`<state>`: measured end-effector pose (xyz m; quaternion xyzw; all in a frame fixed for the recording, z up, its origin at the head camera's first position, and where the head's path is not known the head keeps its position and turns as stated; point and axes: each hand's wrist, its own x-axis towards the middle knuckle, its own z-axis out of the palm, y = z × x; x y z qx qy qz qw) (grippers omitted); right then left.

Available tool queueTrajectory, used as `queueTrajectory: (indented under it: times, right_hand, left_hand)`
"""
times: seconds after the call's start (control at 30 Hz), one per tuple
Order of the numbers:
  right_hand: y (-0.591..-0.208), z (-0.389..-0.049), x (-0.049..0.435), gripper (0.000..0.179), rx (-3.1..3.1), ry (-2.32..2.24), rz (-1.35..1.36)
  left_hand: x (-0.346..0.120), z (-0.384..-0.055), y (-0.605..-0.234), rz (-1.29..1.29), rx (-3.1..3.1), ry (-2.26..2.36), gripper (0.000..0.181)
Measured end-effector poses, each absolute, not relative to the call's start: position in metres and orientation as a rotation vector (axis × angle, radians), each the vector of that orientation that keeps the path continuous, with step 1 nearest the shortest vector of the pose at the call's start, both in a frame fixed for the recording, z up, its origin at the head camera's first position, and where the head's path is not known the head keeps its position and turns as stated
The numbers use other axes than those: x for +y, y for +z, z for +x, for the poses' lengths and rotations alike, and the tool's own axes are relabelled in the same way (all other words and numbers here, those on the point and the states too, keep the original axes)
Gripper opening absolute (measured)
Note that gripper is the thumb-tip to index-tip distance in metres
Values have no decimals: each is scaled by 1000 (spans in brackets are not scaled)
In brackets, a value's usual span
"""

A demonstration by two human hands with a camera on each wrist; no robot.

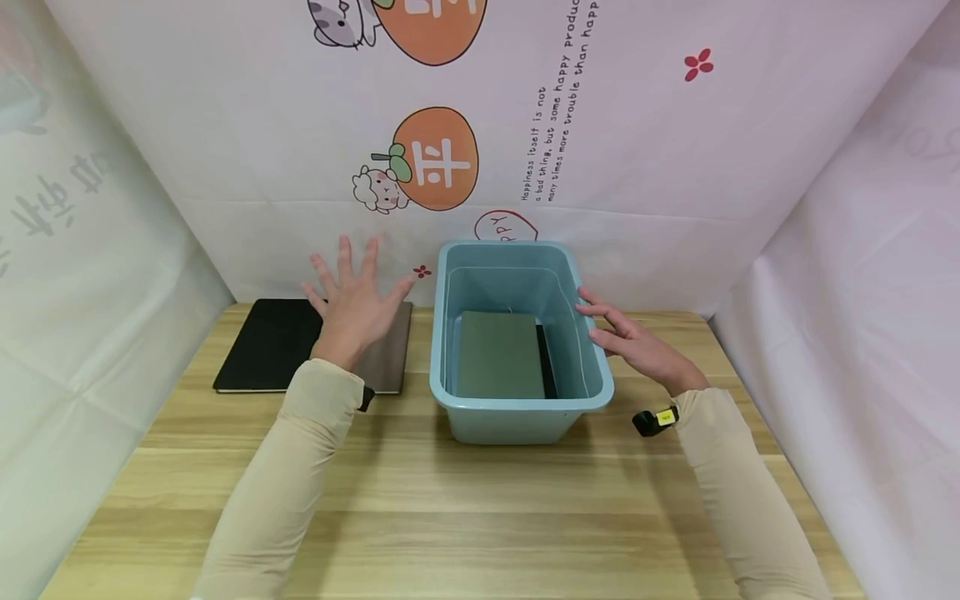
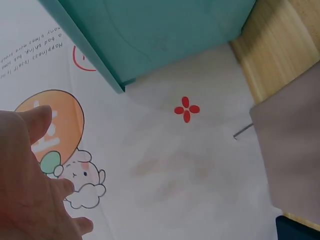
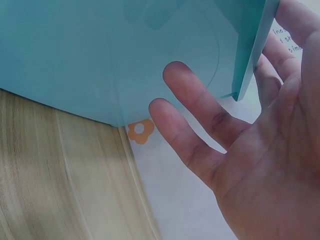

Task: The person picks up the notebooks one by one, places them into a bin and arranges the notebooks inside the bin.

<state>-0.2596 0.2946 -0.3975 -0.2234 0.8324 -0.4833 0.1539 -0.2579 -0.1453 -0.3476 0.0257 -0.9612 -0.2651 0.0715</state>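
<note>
A light blue plastic bin (image 1: 517, 423) stands on the table. Inside it lies a green notebook (image 1: 501, 358), with the edge of a black item (image 1: 547, 362) showing along its right side. My left hand (image 1: 352, 308) is spread wide and holds nothing, above a black notebook (image 1: 273, 350) and a grey-brown notebook (image 1: 387, 354) left of the bin; it hides part of both. At the bin's right rim, the fingertips of my right hand (image 1: 637, 343) rest loosely. In the right wrist view two straight fingers (image 3: 187, 142) extend beside the bin's outer wall.
The wooden table (image 1: 480, 517) runs up to a white printed cloth (image 1: 630, 142) behind the bin. More white cloth hangs at the left (image 1: 97, 275) and right (image 1: 847, 292) sides. A thin dark strip (image 2: 243, 131) sticks out from the grey-brown notebook.
</note>
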Motion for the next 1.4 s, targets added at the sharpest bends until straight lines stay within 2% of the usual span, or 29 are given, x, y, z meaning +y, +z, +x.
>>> queueTrajectory:
  times: [0.7, 0.93, 1.4]
  right_hand:
    - [-398, -259, 295, 48, 2394, -1379, -630]
    - [-397, -260, 294, 49, 2393, -1367, -638]
    - [-398, -259, 294, 48, 2391, -1380, -622]
  left_hand:
    - [-175, -247, -383, 215, -2955, -948, 102]
    - [-178, -246, -404, 267, -2985, -1019, 95]
    - [-184, -241, -435, 378, -3067, -1069, 94]
